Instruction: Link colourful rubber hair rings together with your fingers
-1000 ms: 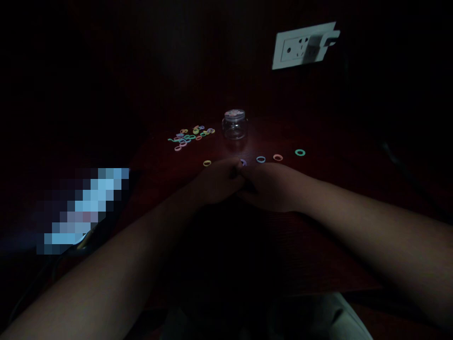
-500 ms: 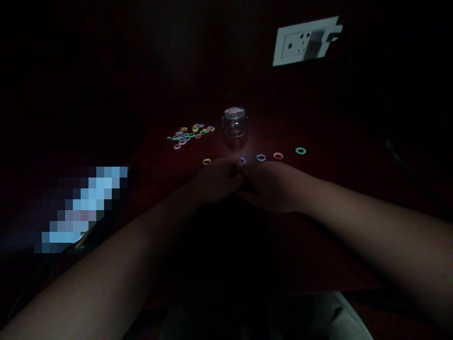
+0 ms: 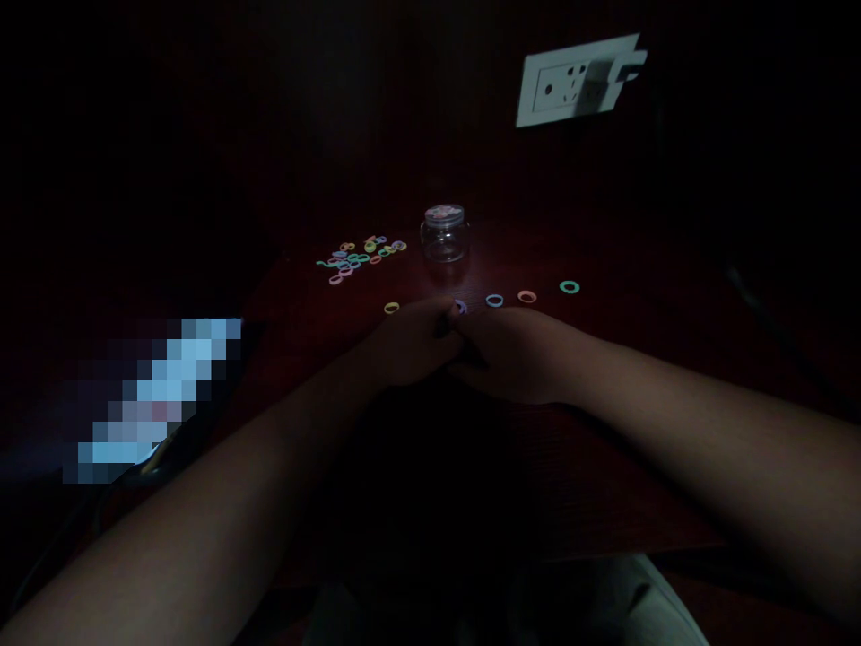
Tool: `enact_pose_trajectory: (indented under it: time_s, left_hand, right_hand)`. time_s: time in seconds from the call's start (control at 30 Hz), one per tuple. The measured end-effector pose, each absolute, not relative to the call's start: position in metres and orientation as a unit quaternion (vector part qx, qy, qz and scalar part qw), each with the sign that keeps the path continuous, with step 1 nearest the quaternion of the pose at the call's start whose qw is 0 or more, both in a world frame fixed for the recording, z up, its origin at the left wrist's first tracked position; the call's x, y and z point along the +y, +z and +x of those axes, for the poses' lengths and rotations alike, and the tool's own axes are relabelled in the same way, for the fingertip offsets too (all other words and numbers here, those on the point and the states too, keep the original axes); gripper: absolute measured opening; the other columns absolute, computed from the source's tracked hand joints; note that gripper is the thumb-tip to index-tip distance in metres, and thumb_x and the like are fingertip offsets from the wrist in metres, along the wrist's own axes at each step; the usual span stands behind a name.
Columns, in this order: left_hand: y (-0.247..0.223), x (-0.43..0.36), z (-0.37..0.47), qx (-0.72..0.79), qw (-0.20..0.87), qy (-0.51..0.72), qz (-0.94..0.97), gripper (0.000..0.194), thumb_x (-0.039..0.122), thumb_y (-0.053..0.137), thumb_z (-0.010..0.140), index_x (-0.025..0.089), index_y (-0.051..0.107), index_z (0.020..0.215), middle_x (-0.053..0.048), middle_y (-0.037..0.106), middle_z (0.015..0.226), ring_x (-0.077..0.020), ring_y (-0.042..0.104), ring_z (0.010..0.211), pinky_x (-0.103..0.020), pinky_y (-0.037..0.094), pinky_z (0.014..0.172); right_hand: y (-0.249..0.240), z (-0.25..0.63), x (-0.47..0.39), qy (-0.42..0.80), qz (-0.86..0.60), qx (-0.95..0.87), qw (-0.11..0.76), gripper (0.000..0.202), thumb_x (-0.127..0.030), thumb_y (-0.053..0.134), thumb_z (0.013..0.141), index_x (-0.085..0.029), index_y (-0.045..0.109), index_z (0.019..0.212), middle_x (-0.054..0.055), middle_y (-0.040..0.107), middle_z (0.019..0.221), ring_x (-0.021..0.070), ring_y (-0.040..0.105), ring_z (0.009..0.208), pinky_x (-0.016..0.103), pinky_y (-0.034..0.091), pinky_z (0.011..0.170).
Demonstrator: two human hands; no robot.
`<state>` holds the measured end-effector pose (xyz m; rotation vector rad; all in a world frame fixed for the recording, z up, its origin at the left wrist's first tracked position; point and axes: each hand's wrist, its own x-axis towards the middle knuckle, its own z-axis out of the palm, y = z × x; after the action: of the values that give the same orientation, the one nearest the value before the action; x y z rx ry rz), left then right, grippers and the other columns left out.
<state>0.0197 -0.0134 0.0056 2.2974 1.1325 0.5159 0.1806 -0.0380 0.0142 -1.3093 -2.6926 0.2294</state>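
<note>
My left hand [image 3: 421, 339] and my right hand [image 3: 515, 352] meet at the middle of the dark red table, fingers folded together and mostly hidden in shadow. Nothing shows between them. Just beyond the hands runs a row of small hair ties: a yellow one [image 3: 391, 308], a purple one [image 3: 461, 307] partly covered by the hands, a blue one [image 3: 494, 301], an orange one [image 3: 526, 296] and a green one [image 3: 569, 287]. Behind the row stands a lidded clear jar [image 3: 444, 238]. Left of it lies a loose pile of coloured hair ties [image 3: 353, 258].
A lit screen [image 3: 161, 395], blurred into blocks, leans at the left, with a cable near it. On the back wall is a white socket plate [image 3: 571, 81] with a plug in it. The table's front edge [image 3: 605, 554] lies above my lap. The room is very dark.
The view has shifted very slightly. My hands stay together in the same place, and the hair ties and jar have not moved.
</note>
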Motion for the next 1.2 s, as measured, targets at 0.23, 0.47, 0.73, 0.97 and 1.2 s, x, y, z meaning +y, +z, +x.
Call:
enact_pose_trajectory:
  time_s: [0.23,0.47,0.73,0.97,1.2]
  left_hand:
    - [0.0067,-0.0135,0.0197,0.424,0.252,0.186,0.85,0.008,0.023,0.047,0.075,0.016,0.05,0.077,0.001,0.057,0.076,-0.0123,0.051,0.069,-0.025,0.037,0.062]
    - [0.006,-0.0138,0.0199,0.413,0.265,0.198,0.849,0.008,0.022,0.046,0.075,0.016,0.05,0.077,0.001,0.056,0.075,-0.011,0.051,0.067,-0.024,0.037,0.061]
    - [0.0059,-0.0132,0.0196,0.411,0.267,0.197,0.849,0.007,0.022,0.047,0.075,0.016,0.05,0.077,0.002,0.056,0.075,-0.0109,0.051,0.068,-0.024,0.036,0.061]
    - [0.0064,-0.0132,0.0202,0.415,0.263,0.19,0.85,0.01,0.025,0.047,0.076,0.015,0.05,0.076,0.002,0.056,0.073,-0.0109,0.05,0.066,-0.024,0.036,0.06]
    - [0.007,-0.0146,0.02,0.423,0.258,0.19,0.848,0.011,0.025,0.047,0.076,0.015,0.05,0.076,0.002,0.056,0.073,-0.0108,0.051,0.066,-0.023,0.035,0.059]
  right_hand:
    - [0.0164,0.1798,-0.0391,0.085,-0.44,-0.892,0.061,0.044,-0.038,0.048,0.08,-0.014,0.048,0.117,0.011,0.064,0.103,0.0224,0.06,0.091,0.031,0.044,0.076]
    - [0.0149,0.1803,-0.0387,0.074,-0.439,-0.893,0.066,0.046,-0.039,0.047,0.079,-0.014,0.047,0.118,0.012,0.064,0.103,0.0226,0.061,0.089,0.031,0.045,0.073]
    - [0.0148,0.1806,-0.0394,0.07,-0.436,-0.894,0.076,0.045,-0.039,0.047,0.078,-0.013,0.048,0.116,0.011,0.064,0.101,0.0233,0.061,0.089,0.032,0.045,0.074]
    - [0.0125,0.1808,-0.0395,0.059,-0.432,-0.896,0.079,0.048,-0.039,0.047,0.079,-0.012,0.047,0.119,0.012,0.064,0.102,0.0235,0.061,0.09,0.032,0.045,0.075]
    - [0.012,0.18,-0.0394,0.046,-0.435,-0.896,0.076,0.047,-0.04,0.046,0.079,-0.012,0.047,0.117,0.012,0.064,0.102,0.0236,0.061,0.087,0.032,0.046,0.072]
